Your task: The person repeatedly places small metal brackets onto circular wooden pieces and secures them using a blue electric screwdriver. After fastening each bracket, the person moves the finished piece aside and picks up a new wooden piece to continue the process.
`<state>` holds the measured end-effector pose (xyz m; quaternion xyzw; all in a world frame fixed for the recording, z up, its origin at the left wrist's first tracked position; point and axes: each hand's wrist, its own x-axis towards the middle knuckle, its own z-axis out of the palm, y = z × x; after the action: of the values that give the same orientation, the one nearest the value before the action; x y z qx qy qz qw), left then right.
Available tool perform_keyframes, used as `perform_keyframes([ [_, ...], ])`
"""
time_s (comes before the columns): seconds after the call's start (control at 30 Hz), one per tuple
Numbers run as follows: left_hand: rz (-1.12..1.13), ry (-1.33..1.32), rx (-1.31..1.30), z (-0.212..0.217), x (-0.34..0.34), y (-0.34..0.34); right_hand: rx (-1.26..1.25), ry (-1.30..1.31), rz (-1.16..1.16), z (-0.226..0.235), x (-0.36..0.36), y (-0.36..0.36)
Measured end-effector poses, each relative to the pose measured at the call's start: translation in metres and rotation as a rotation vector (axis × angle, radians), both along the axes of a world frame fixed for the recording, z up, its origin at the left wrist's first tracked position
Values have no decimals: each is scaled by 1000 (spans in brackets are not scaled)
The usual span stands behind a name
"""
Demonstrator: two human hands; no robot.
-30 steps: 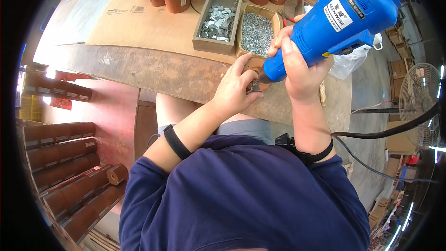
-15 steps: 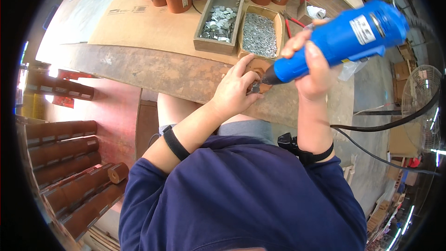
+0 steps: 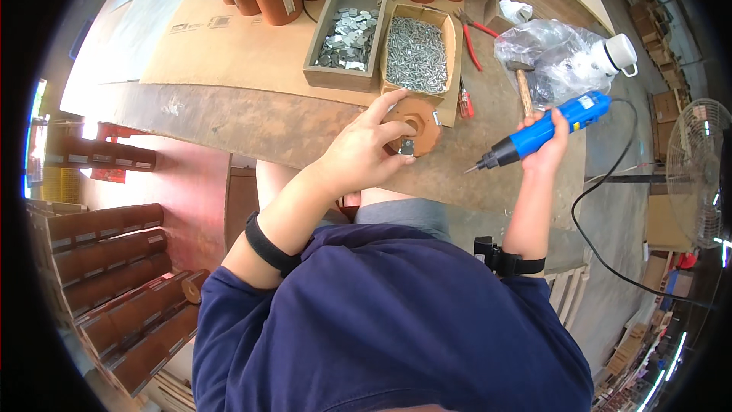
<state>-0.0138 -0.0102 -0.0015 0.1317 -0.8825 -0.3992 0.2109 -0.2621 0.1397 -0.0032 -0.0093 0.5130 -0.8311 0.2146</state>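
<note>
Left hand (image 3: 366, 143) fingers are half curled over the near-left side of a brown cylinder (image 3: 429, 134), which sits on the bench (image 3: 425, 183) at the near edge of the screw box (image 3: 454, 46). They have a firm hold of it, one finger along the rim, thumb and another finger at a small metal clip (image 3: 407, 146). From where I stand, I can't tell whether a screw is seated in that clip. Just right of the box lies a red-handled screwdriver (image 3: 466, 103), with red-handled pliers (image 3: 470, 49) beyond it, and farther right a hammer (image 3: 524, 91). Nearer the person than those, well to the box's right, the right hand (image 3: 545, 154) is closed around a blue power driver (image 3: 532, 136). Its tip points left, clear of the cylinder. I'd judge the step in hand to be steadying and placing at the clip, the driver held in reserve. Any next move with that driver calls for the left grip to stay firm, fingertips out of the bit's path, and the tip lined up squarely.
</note>
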Motion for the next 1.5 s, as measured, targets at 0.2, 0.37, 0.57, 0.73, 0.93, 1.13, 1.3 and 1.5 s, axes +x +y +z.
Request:
perform_keyframes([
  [0.2, 194, -45, -311, -4, -21, 17, 191, -128, -63, -54, -2, 11],
  [0.37, 104, -74, -322, -1, -23, 13, 201, -175, -52, -77, -5, 11],
  [0.57, -42, -286, -476, 24, 11, -21, 233, -171, -29, -73, -3, 13],
  [0.73, 51, -379, -119, 29, 15, 6, 247, -138, -6, -73, -4, 13],
  [0.93, 188, -124, -92, 0, -6, 13, 242, -140, -19, -72, -3, 11],
  [1.13, 5, -117, -95, 2, -21, 1, 222, -140, -21, -68, 0, 12],
  [1.3, -109, -254, -6, 13, -23, -11, 248, -130, -13, -69, 0, 12],
  [1.5, -152, -95, 72, 29, -32, -54, 239, -127, -9, -68, 0, 13],
])
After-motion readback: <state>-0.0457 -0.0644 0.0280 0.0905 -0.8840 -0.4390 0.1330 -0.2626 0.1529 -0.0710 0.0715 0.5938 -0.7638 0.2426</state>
